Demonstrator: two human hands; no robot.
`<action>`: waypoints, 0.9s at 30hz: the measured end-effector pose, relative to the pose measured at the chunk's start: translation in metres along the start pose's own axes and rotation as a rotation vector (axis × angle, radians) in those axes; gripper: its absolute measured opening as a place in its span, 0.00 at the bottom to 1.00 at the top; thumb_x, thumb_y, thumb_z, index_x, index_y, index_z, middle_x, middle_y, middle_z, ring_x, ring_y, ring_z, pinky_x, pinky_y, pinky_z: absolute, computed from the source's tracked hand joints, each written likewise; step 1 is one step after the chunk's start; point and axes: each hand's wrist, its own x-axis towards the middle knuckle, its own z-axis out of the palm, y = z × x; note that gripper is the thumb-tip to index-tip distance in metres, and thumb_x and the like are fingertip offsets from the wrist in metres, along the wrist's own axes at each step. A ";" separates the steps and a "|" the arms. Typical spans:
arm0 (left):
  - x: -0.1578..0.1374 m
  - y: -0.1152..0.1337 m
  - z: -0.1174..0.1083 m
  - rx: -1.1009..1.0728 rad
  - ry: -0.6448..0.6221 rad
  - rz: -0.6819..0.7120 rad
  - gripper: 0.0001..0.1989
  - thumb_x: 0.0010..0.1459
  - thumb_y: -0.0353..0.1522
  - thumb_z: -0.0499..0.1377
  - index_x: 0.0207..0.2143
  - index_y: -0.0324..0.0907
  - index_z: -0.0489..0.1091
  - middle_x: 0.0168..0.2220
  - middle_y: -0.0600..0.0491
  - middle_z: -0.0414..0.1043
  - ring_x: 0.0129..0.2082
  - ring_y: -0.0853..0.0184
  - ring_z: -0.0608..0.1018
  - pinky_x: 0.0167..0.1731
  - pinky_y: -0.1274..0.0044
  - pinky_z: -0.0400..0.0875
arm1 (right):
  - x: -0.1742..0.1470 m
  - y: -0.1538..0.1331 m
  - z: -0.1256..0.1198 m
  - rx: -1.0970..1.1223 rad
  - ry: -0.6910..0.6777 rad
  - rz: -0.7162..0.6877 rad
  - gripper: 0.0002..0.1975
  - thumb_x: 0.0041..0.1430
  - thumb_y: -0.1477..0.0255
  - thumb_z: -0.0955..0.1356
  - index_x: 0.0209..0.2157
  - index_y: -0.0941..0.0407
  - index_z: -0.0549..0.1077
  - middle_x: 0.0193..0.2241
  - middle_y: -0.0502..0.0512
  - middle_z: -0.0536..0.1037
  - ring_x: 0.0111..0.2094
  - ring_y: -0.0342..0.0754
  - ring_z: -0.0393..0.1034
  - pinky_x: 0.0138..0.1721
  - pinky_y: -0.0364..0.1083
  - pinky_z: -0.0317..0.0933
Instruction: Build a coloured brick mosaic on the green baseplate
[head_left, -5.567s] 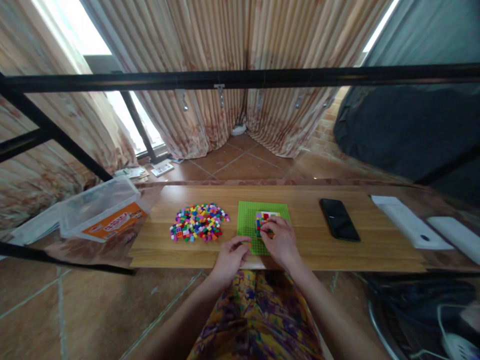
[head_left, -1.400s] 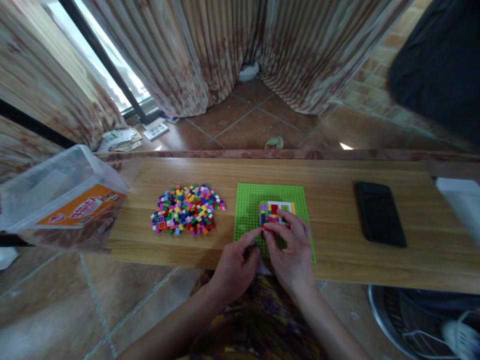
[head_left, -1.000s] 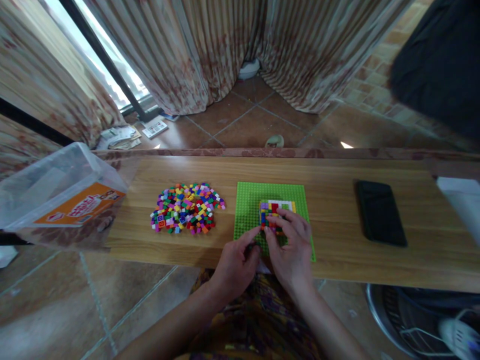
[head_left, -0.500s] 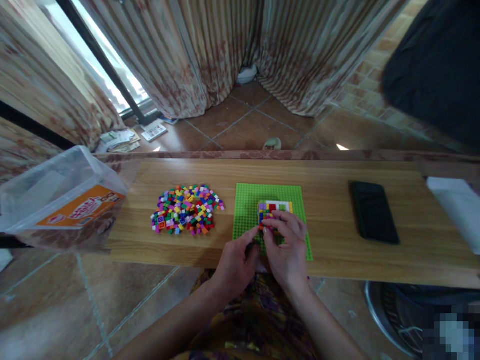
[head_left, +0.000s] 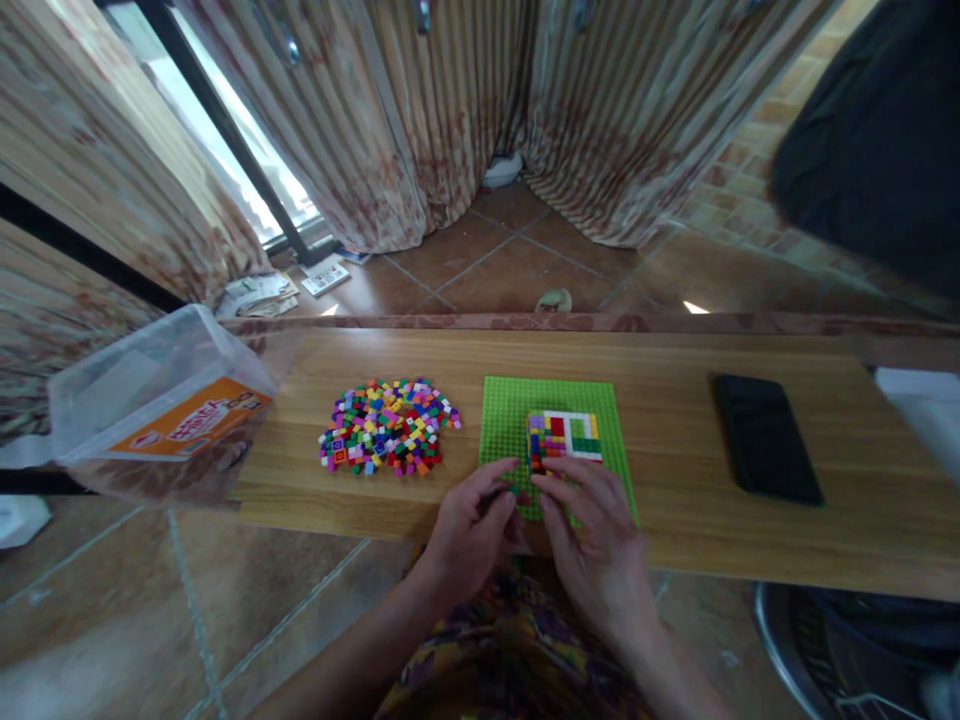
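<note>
Daylight enters from the upper left through the window, which is bleached nearly white, while the curtains glow softly. The rest is moderately dim; the dark cloth at upper right loses nearly all detail. Small hard patches of sun glare on the floor tiles. A soft shadow lies on the worktop by the left hand's fingers. Wide-angle stretching bends the outer edges, the lower right corner is smeared, and fine brick detail looks soft.

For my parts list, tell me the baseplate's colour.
The baseplate is bright green, best seen in the head view.
</note>
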 end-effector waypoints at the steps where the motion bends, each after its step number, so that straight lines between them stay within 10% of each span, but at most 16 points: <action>1: -0.001 0.002 0.000 -0.026 -0.014 -0.007 0.20 0.56 0.34 0.59 0.51 0.40 0.69 0.30 0.53 0.73 0.22 0.73 0.71 0.23 0.81 0.70 | -0.001 -0.003 0.001 0.010 -0.026 -0.001 0.10 0.62 0.75 0.65 0.43 0.51 0.76 0.44 0.56 0.77 0.48 0.51 0.70 0.49 0.56 0.66; 27: -0.007 0.019 0.003 -0.316 -0.060 -0.347 0.17 0.48 0.43 0.67 0.29 0.40 0.67 0.17 0.64 0.52 0.16 0.79 0.51 0.16 0.83 0.43 | -0.007 0.000 0.008 0.042 0.013 0.053 0.06 0.61 0.73 0.68 0.40 0.51 0.75 0.45 0.55 0.75 0.48 0.51 0.69 0.49 0.56 0.66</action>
